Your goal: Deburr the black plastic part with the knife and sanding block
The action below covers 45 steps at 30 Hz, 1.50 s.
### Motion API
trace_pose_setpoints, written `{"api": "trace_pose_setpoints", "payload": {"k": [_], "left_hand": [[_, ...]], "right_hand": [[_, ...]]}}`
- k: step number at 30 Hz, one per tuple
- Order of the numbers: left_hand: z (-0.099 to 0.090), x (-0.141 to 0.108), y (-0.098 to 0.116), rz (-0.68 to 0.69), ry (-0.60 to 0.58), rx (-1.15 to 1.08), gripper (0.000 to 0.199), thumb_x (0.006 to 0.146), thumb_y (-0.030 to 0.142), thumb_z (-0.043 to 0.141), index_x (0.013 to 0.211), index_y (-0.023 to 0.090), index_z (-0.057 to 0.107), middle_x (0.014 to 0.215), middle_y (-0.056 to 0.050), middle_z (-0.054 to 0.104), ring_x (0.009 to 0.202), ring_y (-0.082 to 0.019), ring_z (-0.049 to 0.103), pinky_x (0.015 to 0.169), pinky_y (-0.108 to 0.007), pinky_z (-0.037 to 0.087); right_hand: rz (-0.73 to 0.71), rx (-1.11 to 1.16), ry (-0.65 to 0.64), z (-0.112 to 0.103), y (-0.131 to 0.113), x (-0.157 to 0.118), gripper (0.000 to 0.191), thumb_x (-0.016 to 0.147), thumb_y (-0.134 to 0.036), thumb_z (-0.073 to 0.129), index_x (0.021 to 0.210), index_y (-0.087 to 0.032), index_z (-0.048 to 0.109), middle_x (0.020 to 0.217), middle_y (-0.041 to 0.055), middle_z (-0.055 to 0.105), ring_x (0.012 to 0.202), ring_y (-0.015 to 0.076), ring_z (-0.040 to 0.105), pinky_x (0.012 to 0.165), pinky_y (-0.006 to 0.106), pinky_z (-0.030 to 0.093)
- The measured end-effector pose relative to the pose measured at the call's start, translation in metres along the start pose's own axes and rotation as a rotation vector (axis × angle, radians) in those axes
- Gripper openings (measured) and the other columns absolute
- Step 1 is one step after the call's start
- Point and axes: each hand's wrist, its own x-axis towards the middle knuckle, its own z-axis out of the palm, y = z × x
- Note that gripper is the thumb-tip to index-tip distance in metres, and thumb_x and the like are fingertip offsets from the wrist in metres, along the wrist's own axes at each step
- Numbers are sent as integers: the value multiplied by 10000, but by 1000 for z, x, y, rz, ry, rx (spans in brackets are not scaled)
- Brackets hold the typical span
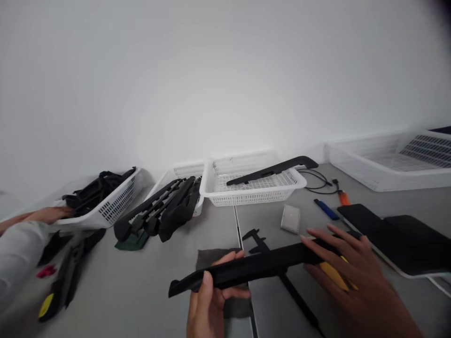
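A long black plastic trim piece (262, 265) lies nearly level in front of me, its curved narrow end to the left. My left hand (207, 300) is closed around it near that end, thumb on the front. Over its other end my right hand (355, 281) rests with fingers stretched and spread; its thumb is hidden. Part of a yellow object (334, 276) shows between those fingers. Below the trim piece are a dark caliper (299, 300), partly covered, and a grey cloth (237, 307). A small clear case (291, 218) sits just beyond.
White baskets stand along the wall: one (252, 199) carries a similar black piece (275, 170), another (199, 206) several more. At left, a co-worker's hand (47, 215) reaches into a basket (120, 202) of black parts. Right are a blue tool (326, 209), dark flat panels (391, 234) and a large basket (384, 180).
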Motion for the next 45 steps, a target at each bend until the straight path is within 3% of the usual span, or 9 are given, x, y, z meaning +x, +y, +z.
{"api": "trace_pose_setpoints", "payload": {"k": [2, 5, 9, 13, 24, 34, 39, 42, 45], "left_hand": [[2, 0, 1, -32, 6, -20, 580, 811, 674, 731, 1047, 160, 859, 1152, -181, 820, 1135, -381, 743, 885, -401, 645], [-1, 8, 6, -27, 134, -35, 500, 826, 628, 726, 1048, 196, 845, 1169, -130, 824, 1265, -362, 678, 1100, -476, 542], [-15, 26, 9, -61, 213, -97, 392, 829, 571, 710, 950, 223, 843, 1140, -94, 836, 1349, -353, 616, 1179, -520, 457], [-23, 30, 11, -54, 260, -156, 317, 816, 551, 721, 864, 262, 841, 1082, -50, 852, 1392, -343, 578, 1220, -537, 391], [-24, 35, 10, -61, 350, -309, 269, 830, 510, 718, 829, 263, 823, 1079, -38, 852, 1378, -347, 593, 1238, -580, 322], [-6, 26, 14, -163, 389, -364, 314, 957, 413, 594, 1009, 203, 822, 1287, -102, 784, 1291, -306, 671, 1151, -507, 479], [-1, 24, 4, -186, 301, -416, 372, 1001, 305, 492, 966, 168, 836, 1255, -143, 791, 1297, -306, 668, 1119, -519, 522], [1, 19, -7, -227, 120, -425, 367, 1011, 317, 504, 1049, 168, 837, 1293, -157, 772, 1291, -317, 672, 1137, -524, 506], [5, 12, -16, -243, -53, -426, 396, 1031, 371, 497, 1163, 167, 810, 1359, -164, 736, 1348, -312, 627, 1180, -503, 458]], "right_hand": [[69, 19, 12, -8, -7, 5, 346, 1007, -522, 567, 1283, -371, 714, 1389, 48, 679, 1438, 370, 480, 1221, 731, 203], [257, 114, 64, -23, -17, 14, 316, 976, -470, 629, 1227, -318, 748, 1524, 88, 567, 1450, 356, 471, 1155, 633, 400], [595, 248, 206, -40, -11, 17, 316, 942, -461, 659, 1166, -261, 758, 1503, 115, 578, 1383, 334, 540, 1099, 550, 478], [733, 315, 262, -48, 6, 14, 370, 889, -485, 689, 1129, -210, 755, 1338, 132, 684, 1243, 316, 632, 1049, 499, 506], [682, 137, -177, -22, 33, -5, 479, 877, -554, 632, 1204, -228, 758, 1231, 116, 746, 1152, 333, 674, 978, 525, 541], [650, 112, -205, -22, 36, -8, 531, 863, -639, 629, 1186, -243, 773, 1232, 119, 752, 1187, 365, 656, 1016, 579, 507], [851, 472, -147, -16, -2, 2, 621, 818, -716, 669, 1248, -273, 735, 1241, 118, 758, 1151, 351, 687, 957, 507, 548], [968, 932, -151, -7, -34, 8, 716, 833, -704, 686, 1377, -243, 619, 1150, 139, 784, 937, 304, 750, 672, 372, 591], [1037, 1159, -42, -1, -53, 10, 540, 852, -608, 739, 1253, -261, 639, 1022, 76, 782, 729, 224, 723, 500, 278, 507]]}}
